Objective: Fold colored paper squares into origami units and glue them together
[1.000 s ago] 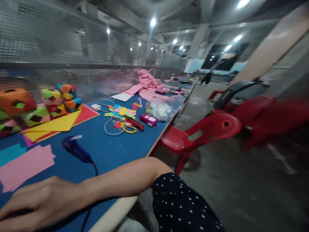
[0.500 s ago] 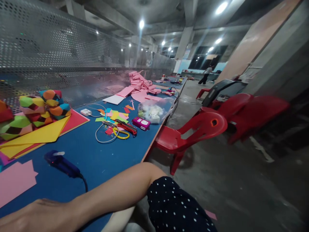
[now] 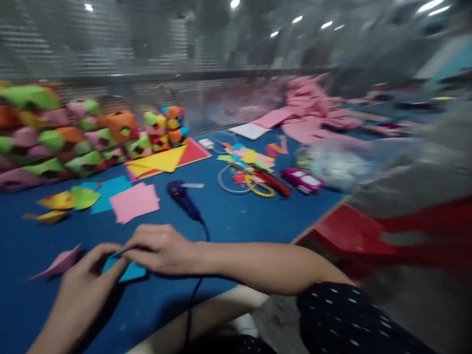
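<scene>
Low over the blue table, my left hand [image 3: 86, 278] and my right hand [image 3: 158, 248] meet on a small piece of blue paper [image 3: 133, 272]. Both hands have their fingers pinched on its upper edge, which looks folded up. Left of them lies a folded pink paper piece [image 3: 61, 263]. Beyond my right hand sit pink paper squares [image 3: 134, 201], with blue paper sheets [image 3: 110, 189] behind. A dark blue glue gun [image 3: 182, 199] with a small red light lies right of these, its cord running down past my right forearm. The view is smeared by motion.
Folded multicoloured paper shapes [image 3: 73, 132] are stacked at the back left, by a perforated metal screen [image 3: 206, 73]. Yellow-handled scissors [image 3: 260, 187], paper scraps, a purple toy-car-like object [image 3: 301, 180] and a plastic bag [image 3: 332, 164] lie rightward. A red chair [image 3: 350, 228] stands by the table edge.
The view has swung left and down. Both hands and the blue paper are now in sight; earlier only my right arm and part of that hand showed at the lower left.
</scene>
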A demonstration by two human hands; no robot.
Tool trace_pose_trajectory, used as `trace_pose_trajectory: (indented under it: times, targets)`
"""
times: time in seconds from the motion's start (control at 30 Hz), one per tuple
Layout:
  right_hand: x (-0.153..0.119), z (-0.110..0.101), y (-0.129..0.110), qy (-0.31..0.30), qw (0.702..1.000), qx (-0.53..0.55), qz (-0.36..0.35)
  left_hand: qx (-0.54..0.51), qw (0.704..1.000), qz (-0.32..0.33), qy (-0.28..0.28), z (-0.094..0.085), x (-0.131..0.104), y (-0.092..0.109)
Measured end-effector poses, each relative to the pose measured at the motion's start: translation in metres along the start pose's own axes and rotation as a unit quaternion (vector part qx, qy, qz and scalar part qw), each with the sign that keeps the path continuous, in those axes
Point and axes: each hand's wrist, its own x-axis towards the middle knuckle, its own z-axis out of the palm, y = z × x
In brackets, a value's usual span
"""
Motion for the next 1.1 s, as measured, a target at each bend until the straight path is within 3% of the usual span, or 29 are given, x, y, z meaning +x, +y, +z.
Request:
trace_pose_trajectory:
  times: [0.03,0.13,0.37,0.57,0.83,1.1]
  targets:
    - [-0.002,0.001,-0.001,0.009,1.000,0.021,0.004,-0.014,0.999,-0.017,-0.030,-0.003,-0.001,0.009]
    - [-0.006,0.004,-0.003,0.020,0.997,0.067,0.037,-0.091,0.995,-0.004,-0.041,-0.002,0.000,0.022]
    - [-0.002,0.004,-0.012,0.008,0.984,0.091,0.156,-0.195,0.979,-0.020,-0.057,0.005,-0.007,0.018]
    - [-0.002,0.003,-0.013,0.001,0.976,0.097,0.193,-0.238,0.966,-0.039,-0.093,0.005,-0.008,0.020]
    - [-0.004,0.005,-0.012,-0.014,0.962,0.115,0.248,-0.324,0.937,-0.125,-0.024,0.005,-0.007,0.025]
    - [-0.005,0.009,-0.009,-0.004,0.971,0.068,0.228,-0.324,0.938,-0.118,-0.044,0.010,-0.007,0.024]
